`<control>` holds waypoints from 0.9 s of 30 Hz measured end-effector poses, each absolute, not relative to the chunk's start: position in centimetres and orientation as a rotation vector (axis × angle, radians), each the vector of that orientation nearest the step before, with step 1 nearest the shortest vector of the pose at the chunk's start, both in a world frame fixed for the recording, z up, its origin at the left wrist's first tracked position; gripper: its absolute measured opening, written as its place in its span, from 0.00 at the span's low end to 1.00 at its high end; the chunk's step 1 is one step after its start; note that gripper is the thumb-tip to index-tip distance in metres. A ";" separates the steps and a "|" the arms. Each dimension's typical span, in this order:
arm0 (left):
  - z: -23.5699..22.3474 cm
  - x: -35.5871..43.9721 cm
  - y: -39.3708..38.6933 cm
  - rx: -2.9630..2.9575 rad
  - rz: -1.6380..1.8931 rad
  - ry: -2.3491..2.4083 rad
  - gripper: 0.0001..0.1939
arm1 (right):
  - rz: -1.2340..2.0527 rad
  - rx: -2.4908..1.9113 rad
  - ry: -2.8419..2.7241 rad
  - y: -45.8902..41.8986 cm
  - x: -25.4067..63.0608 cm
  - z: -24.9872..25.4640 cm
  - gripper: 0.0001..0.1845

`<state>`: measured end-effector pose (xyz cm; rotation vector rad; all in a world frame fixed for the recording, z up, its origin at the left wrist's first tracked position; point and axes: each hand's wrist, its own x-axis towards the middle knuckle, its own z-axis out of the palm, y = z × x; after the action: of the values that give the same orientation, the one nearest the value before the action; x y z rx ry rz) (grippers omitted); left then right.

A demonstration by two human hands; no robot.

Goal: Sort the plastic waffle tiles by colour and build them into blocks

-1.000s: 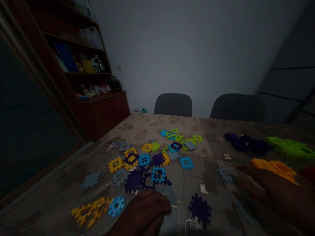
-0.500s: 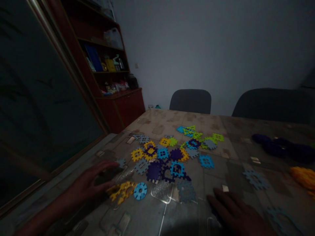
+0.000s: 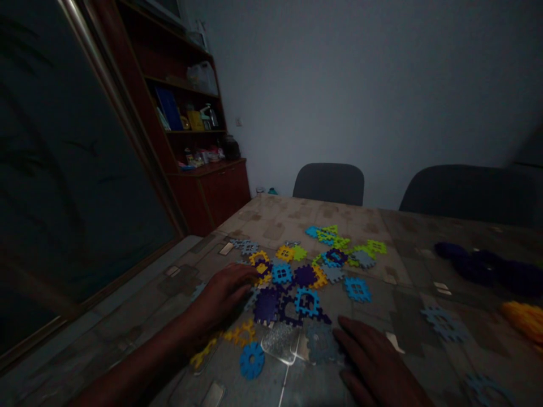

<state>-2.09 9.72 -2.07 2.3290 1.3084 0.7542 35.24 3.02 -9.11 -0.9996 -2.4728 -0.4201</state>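
Observation:
A scatter of flat toothed plastic pieces [image 3: 297, 274] in yellow, blue, purple, green and grey lies on the patterned table [image 3: 271, 220]. My left hand [image 3: 223, 294] reaches into the left side of the scatter, its fingers curled over the yellow and grey pieces there; what they grip is hidden. My right hand [image 3: 375, 362] lies flat on the table with fingers stretched out, next to a grey piece [image 3: 321, 343]. A blue round piece [image 3: 251, 359] and a yellow piece [image 3: 240, 333] lie near my left forearm.
Piles of purple pieces [image 3: 479, 263] and yellow pieces [image 3: 524, 316] sit at the right. Two dark chairs [image 3: 328, 182] stand at the far edge. A wooden shelf cabinet [image 3: 190, 147] stands at the left behind a dark glass panel.
My left hand has moved right and forward from the yellow piece into the scatter. My right hand has slid a little forward. The view has shifted slightly.

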 end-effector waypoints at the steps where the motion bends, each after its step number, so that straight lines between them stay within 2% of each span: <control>1: -2.0 -2.1 10.7 2.327 0.749 1.330 0.18 | -0.415 -1.001 -2.474 3.2 35.4 -9.6 0.27; 3: -2.0 -1.8 12.2 2.327 0.714 1.325 0.19 | -0.387 -0.994 -2.475 3.4 35.6 -10.7 0.28; 7: -1.8 -0.4 13.1 2.316 0.608 1.160 0.12 | -0.309 -1.020 -2.354 3.6 35.2 -12.6 0.29; 11: -0.7 -0.4 12.6 2.288 0.651 1.159 0.15 | -0.162 -1.053 -2.303 3.3 34.7 -13.0 0.29; 18: 1.9 -6.0 9.7 2.219 0.585 1.332 0.15 | 0.080 -1.183 -2.208 3.0 36.1 -9.1 0.22; 22: 1.3 -8.6 5.2 2.171 0.458 1.392 0.13 | 0.188 -1.312 -2.137 3.2 37.8 -6.0 0.22; 25: 0.3 -8.9 2.3 2.173 0.362 1.494 0.20 | 0.262 -1.363 -2.123 3.2 38.5 -4.8 0.23; 27: -0.2 -8.4 1.3 2.180 0.364 1.497 0.18 | 0.284 -1.417 -2.117 2.7 38.6 -4.7 0.24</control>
<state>-8.43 1.26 -0.22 2.1800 1.4968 0.3638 38.64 2.71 -4.67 -1.4171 -2.1175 0.2836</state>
